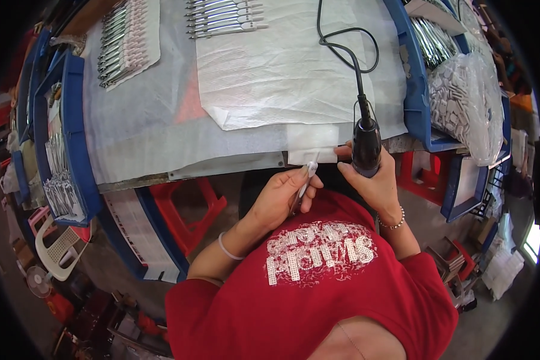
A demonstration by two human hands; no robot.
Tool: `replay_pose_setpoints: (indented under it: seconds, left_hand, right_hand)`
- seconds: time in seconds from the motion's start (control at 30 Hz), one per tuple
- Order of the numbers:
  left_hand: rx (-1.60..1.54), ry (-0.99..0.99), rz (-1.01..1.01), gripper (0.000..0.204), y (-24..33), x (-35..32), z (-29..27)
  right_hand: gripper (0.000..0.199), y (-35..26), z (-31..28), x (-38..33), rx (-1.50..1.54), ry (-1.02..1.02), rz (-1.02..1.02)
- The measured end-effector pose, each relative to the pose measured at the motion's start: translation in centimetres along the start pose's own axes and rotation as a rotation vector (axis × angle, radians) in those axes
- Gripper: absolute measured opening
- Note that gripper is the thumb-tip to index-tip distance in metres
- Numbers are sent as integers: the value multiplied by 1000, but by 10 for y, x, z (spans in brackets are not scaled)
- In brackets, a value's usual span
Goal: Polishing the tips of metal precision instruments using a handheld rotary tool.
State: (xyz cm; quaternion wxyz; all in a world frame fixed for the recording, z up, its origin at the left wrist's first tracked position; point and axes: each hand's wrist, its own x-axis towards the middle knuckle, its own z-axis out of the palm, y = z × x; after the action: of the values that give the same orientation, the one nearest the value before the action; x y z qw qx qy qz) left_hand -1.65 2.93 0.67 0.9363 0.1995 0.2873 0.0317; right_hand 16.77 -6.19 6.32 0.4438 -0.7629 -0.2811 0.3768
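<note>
My left hand [279,198] is closed around a slim piece with a white head [312,166] and a darker, shiny shaft running down between the fingers. It is held upright-slanting just off the table's front edge, in front of my red shirt. My right hand [378,183] grips a black corded electric screwdriver [366,144], its cord rising from the top. The tool's lower end is hidden by the fingers, and I cannot tell whether it touches the piece. Behind the hands, a small white pad [312,138] lies over the table edge.
Rows of similar silver pieces lie on white sheets [270,90] at the far left [123,48] and far middle [225,18]. Blue bins stand left [81,138] and right [417,90]; the right one holds a clear bag of white parts [462,96]. The screwdriver's black cord [348,48] loops across the table.
</note>
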Motion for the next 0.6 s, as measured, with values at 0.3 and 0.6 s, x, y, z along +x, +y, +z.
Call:
replay_pose_setpoints:
  seconds: [0.3, 0.6]
  left_hand:
    - [-273, -127, -62, 44, -5, 9, 1]
    - [-334, -102, -92, 49, -11, 14, -2]
  right_hand:
    - [34, -3, -4, 8, -68, -20, -17]
    - [32, 5, -9, 14, -171, -41, -96]
